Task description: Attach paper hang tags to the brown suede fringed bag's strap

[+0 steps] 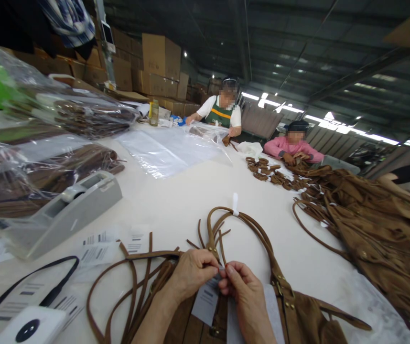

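A brown item with leather-like straps and brass rivets [294, 310] lies in front of me; I cannot tell whether it is a bag or an apron. Its looped strap [258, 229] arches away from me, with a white band [235, 204] around it. My left hand [192, 272] and my right hand [242, 291] meet at the strap's near end, fingertips pinched together on a thin whitish strip [221, 268]. Below them hangs a printed tag [205, 303], partly covered by my hands. Loose brown straps [133, 282] fan out beside my left wrist.
A tape dispenser [72, 205] and plastic-wrapped brown goods [47, 162] occupy the left. Printed labels [95, 248] and a white device [29, 325] lie nearer. Clear bags [165, 148] lie farther back. Brown pieces [370, 224] heap at right; two co-workers [222, 112] work across the table.
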{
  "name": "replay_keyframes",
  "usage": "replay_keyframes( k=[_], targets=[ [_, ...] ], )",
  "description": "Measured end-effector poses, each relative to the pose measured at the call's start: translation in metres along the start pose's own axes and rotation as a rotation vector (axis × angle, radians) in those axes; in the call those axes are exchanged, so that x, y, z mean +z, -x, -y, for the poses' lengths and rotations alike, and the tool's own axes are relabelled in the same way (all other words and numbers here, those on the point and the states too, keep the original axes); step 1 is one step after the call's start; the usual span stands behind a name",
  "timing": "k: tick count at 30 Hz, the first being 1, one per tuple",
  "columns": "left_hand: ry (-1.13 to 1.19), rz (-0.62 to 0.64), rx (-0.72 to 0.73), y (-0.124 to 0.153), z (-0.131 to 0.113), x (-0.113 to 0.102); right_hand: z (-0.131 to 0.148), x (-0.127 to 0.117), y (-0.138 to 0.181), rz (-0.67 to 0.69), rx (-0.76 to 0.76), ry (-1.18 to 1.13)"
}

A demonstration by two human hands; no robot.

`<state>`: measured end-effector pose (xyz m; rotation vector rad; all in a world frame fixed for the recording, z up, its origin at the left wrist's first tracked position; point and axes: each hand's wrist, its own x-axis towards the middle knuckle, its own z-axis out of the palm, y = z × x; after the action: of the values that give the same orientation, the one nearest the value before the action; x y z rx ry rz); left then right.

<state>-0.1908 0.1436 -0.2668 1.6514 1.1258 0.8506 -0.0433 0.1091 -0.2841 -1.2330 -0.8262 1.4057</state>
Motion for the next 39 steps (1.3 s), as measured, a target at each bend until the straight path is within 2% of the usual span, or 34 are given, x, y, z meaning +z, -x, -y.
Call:
replay_keyframes(
  k=[3,14,22,39],
  targets=[
    [-0.007,-0.006,-0.010,0.000,0.000,0.000,0.002,0.000,0.001,-0.004,0.015,-0.029],
    [-0.036,0.018,-0.001,0.000,0.000,0.001,-0.001,0.002,0.001,0.023,-0.016,0.106],
    [-0.174,0.033,0.035,0.001,-0.001,0.005,-0.003,0.002,0.000,0.010,-0.018,0.101],
    [-0.125,0.002,-0.004,-0.002,0.007,0.019,-0.008,0.006,-0.003,-0.029,-0.001,0.080]
  ],
)
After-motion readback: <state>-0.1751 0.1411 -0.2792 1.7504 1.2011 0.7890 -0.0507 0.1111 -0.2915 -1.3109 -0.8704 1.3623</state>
